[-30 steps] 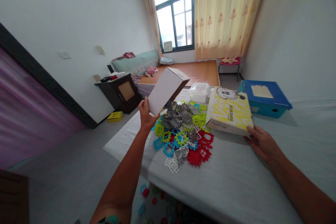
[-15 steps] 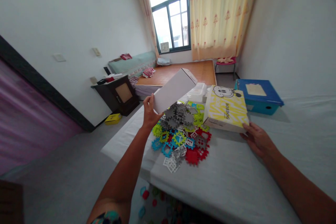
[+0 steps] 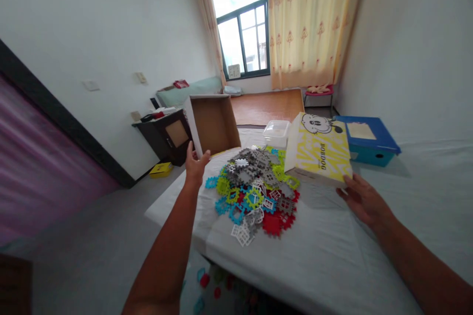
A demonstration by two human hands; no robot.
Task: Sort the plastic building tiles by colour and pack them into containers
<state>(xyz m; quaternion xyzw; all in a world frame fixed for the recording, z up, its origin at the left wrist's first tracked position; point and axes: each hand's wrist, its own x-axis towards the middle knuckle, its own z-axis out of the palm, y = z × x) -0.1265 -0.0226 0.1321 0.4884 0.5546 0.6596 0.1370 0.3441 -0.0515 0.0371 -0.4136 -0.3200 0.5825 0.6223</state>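
Observation:
My left hand [image 3: 196,161] grips the lower edge of a cardboard box base [image 3: 216,125], white outside and brown inside. It is tilted so its bare inside faces me. My right hand [image 3: 364,199] holds the near right corner of a yellow and white box lid [image 3: 320,150] with a cartoon dog face, raised above the bed. Between the hands lies a heap of plastic interlocking pieces [image 3: 251,172], grey on top, with lime green, blue, red and white ones around. Some white pieces look like small window frames.
A clear plastic container [image 3: 276,132] stands behind the heap. To the right is a blue storage box [image 3: 369,140] on the grey-white sheet [image 3: 314,246]. Coloured pieces [image 3: 204,280] lie on the floor below the near edge. A dark cabinet [image 3: 166,133] stands at left.
My left hand has moved left and turned the box base so its inside now shows. More grey pieces lie on the heap. The lid in my right hand has barely moved.

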